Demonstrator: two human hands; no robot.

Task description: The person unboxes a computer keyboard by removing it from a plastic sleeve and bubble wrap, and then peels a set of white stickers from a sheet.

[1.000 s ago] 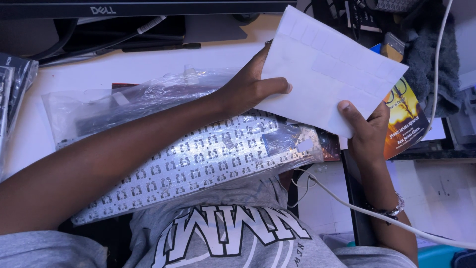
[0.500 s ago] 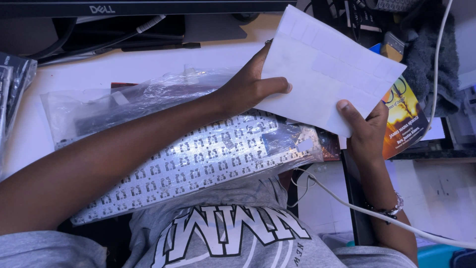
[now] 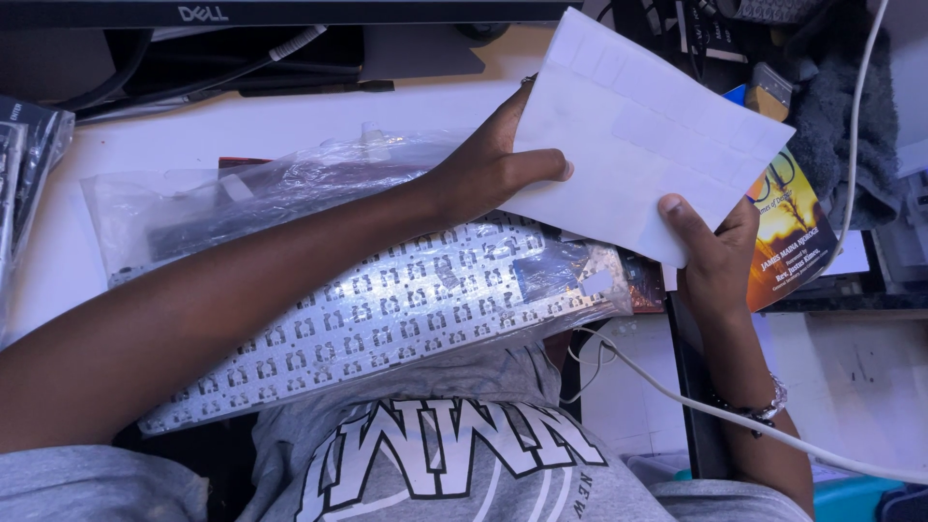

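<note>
I hold a white sheet (image 3: pixel 646 135) with faint rectangular patches up over the desk with both hands. My left hand (image 3: pixel 488 169) grips its left edge, thumb on the front. My right hand (image 3: pixel 710 251) pinches its lower right corner. Below the sheet lies a bare keyboard plate (image 3: pixel 387 300) in a clear plastic wrap, tilted across my lap and the desk edge. A second clear plastic bag (image 3: pixel 242 198) with a dark object inside lies behind it on the white desk (image 3: pixel 193 121).
A monitor base and black cables (image 3: pixel 290 58) sit at the desk's back. A book with an orange cover (image 3: pixel 788 232) lies under the sheet at right. A white cable (image 3: pixel 696 406) runs across my right forearm. Dark packets (image 3: pixel 29 145) stand at far left.
</note>
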